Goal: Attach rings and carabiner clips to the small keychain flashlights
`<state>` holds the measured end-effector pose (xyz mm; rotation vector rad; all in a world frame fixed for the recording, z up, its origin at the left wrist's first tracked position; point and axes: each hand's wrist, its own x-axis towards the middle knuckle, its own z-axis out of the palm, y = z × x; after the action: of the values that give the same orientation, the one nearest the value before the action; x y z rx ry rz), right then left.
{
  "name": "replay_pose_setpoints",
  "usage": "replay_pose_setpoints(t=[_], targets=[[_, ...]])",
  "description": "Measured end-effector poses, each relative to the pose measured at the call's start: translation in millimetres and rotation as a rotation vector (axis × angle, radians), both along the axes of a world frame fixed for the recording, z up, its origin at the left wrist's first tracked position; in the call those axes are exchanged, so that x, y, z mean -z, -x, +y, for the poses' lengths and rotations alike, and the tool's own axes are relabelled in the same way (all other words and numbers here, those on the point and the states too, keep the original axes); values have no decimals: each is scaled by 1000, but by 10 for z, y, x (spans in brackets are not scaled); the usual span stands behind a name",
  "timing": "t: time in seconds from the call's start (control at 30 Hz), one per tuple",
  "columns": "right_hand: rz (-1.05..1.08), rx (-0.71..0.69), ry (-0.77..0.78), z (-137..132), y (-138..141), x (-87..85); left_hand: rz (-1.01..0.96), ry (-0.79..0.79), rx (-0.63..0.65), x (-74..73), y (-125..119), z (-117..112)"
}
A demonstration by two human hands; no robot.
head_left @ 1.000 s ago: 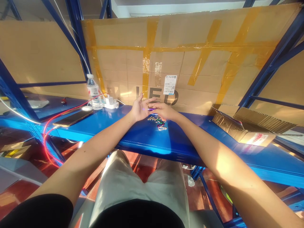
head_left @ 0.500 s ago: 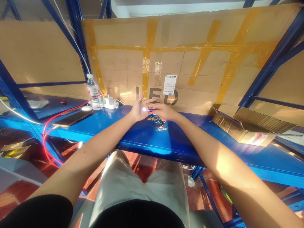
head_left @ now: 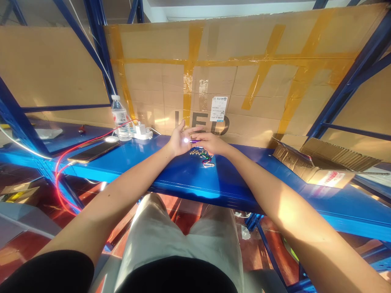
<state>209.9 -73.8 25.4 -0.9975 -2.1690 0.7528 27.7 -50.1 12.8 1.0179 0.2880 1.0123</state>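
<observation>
My right hand (head_left: pixel 210 142) is closed on a small purple keychain flashlight (head_left: pixel 194 141), whose tip points left. A bright white spot of light falls on the palm of my left hand (head_left: pixel 180 140), which is held up with its fingers spread and holds nothing. Just below both hands, a small heap of keychain lights with coloured carabiner clips (head_left: pixel 203 156) lies on the blue metal shelf (head_left: pixel 189 179).
On the shelf at left are a water bottle (head_left: pixel 119 119), a white charger block (head_left: pixel 142 131), a phone (head_left: pixel 93 151) and a red cable (head_left: pixel 67 160). An open cardboard box (head_left: pixel 317 162) sits at right. Taped cardboard sheets (head_left: pixel 259 73) wall the back; blue rack posts frame both sides.
A bright spot of light has appeared on my left palm since one second ago. Both hands have stayed in place.
</observation>
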Motion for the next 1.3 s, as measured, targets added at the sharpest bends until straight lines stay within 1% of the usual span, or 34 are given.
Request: replay_pose_setpoints(t=[0.27,0.37,0.47,0.6,0.9,1.3], targets=[[-9,13,-29,-92,26,-52,24,-14,-11,-21,-6,-45],[-14,14,-65,-126,37,-68,28,-18,-11,-21,-5,-43],[-20,7,-114,-122,37,-63,27,-20,-11,-20,-5,-39],[-37,9,-142,-102,30,-51,22,-18,-15,-23,-6,-41],[6,0,-142,-131,36,-67,4,-9,19,-22,5,-25],[8,-21,-134,-148,28,-77,4,-8,0,-44,-1,-61]])
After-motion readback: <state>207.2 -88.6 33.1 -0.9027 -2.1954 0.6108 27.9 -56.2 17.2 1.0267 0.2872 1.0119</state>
